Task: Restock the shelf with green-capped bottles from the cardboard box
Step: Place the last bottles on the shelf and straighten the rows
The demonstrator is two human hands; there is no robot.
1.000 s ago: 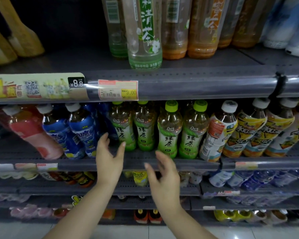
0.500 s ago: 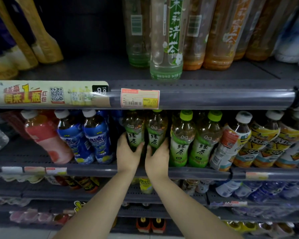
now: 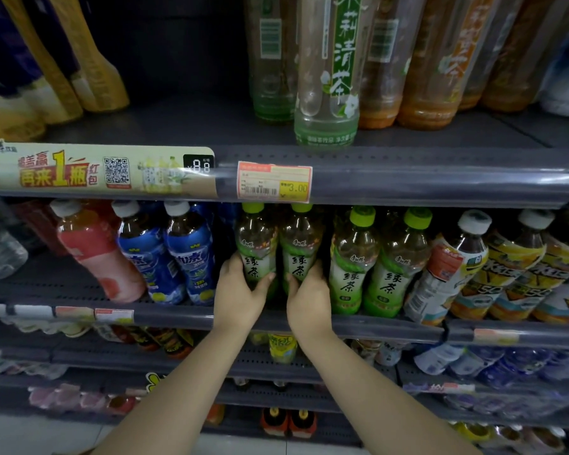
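Head view, middle shelf [image 3: 178, 318], front edge.

Left hand [image 3: 239, 298] grips the left green-capped bottle [image 3: 256, 254]: thumb curled across the label front, fingers wrapped around the bottle's left side. Right hand [image 3: 309, 302] grips the right green-capped bottle [image 3: 301, 254] in mirror fashion, thumb across the label, fingers around the right side. Both grasps sit low on the bodies, below the label's midline.

The two bottles stand upright, long axes vertical, touching or nearly so, caps just under the rail of the shelf above near the price tag [image 3: 274, 182]. They are set slightly back from the front edge. Just to the right stand two more green-capped bottles [image 3: 380, 264], nearer the front edge. To the left, blue-labelled bottles [image 3: 168, 257] lean.

Cardboard box: not in view.

Judgement: the bottles lie directly ahead of the fingers, each hand equally near its own. The coming move turns on depth only, sliding them along the shelf while keeping them vertical, with little clearance at the caps.
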